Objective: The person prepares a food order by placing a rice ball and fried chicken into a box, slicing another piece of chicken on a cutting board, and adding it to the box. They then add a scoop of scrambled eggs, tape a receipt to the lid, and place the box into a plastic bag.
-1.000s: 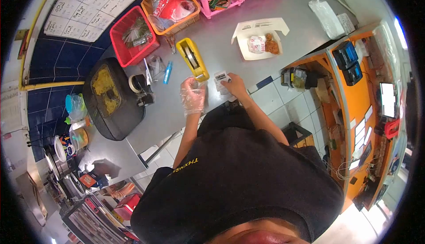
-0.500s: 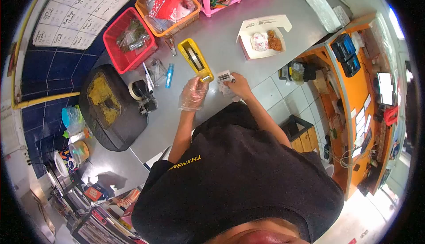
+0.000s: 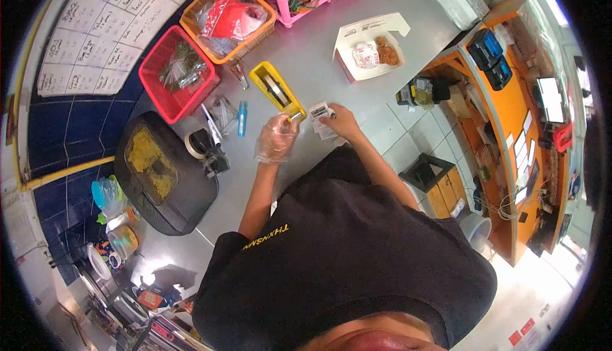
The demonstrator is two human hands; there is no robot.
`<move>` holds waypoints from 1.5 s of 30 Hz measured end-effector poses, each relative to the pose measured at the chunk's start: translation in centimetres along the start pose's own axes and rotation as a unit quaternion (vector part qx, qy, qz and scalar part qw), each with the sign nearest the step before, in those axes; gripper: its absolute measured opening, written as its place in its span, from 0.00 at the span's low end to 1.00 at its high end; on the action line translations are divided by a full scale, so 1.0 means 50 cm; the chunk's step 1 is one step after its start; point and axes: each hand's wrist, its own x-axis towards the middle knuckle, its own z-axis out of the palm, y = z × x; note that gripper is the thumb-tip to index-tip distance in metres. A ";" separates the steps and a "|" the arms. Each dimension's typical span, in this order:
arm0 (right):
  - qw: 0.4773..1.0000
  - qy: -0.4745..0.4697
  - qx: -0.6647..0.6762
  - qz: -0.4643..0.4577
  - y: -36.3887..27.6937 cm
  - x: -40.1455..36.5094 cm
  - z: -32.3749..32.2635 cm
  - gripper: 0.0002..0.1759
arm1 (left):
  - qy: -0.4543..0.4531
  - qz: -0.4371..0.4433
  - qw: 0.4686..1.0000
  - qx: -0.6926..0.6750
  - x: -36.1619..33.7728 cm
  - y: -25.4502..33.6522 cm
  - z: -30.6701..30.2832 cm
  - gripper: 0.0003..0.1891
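My left hand (image 3: 278, 137), in a clear plastic glove, is at the near end of the yellow tape dispenser (image 3: 278, 90), its fingers closed near the cutting edge; what they pinch is too small to make out. Just to the right, my right hand (image 3: 340, 122) is bare and holds small printed paper slips (image 3: 320, 116) between thumb and fingers, low over the metal table (image 3: 306, 45). Beyond them stands an open carton (image 3: 368, 46) with a wrapped white item (image 3: 366, 55) and a piece of fried food (image 3: 386, 51) inside.
At the left are a red basket (image 3: 148, 72), an orange basket (image 3: 189, 15), a blue tube (image 3: 242, 118) and a black case (image 3: 191, 207). A pink crate (image 3: 284, 7) stands at the back. An orange shelf unit (image 3: 488, 106) is at the right.
The camera view has shifted and turned slightly. My hands remain beside the dispenser and the slips, with little visible movement.
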 end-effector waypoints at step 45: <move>0.996 -0.005 0.071 -0.048 0.000 0.015 0.000 0.22 | -0.395 -0.245 0.883 0.067 0.412 -0.199 -0.007 0.27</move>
